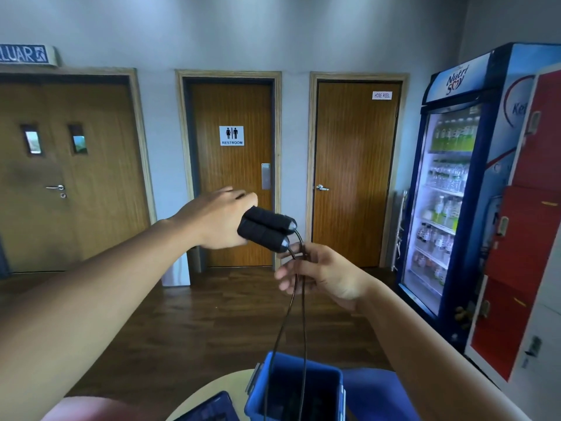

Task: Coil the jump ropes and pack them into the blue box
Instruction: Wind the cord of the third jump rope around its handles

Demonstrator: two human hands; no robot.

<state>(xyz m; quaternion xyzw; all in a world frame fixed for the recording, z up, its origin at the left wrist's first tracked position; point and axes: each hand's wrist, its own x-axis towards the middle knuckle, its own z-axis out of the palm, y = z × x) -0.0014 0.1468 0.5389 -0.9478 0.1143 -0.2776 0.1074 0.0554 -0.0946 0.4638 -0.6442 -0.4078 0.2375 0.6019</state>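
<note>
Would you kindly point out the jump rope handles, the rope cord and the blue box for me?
jump rope handles [264, 235]: head view, foam grip of the lower handle.
rope cord [304, 323]: head view, right strand, above the box.
blue box [258, 398]: head view, left outer wall.

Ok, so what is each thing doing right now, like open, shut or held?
jump rope handles: held side by side in the left hand.
rope cords: uncoiled, held in the right hand, hanging into the blue box.
blue box: open, upright.
restroom door: shut.
drinks fridge: shut, lit inside.
</note>
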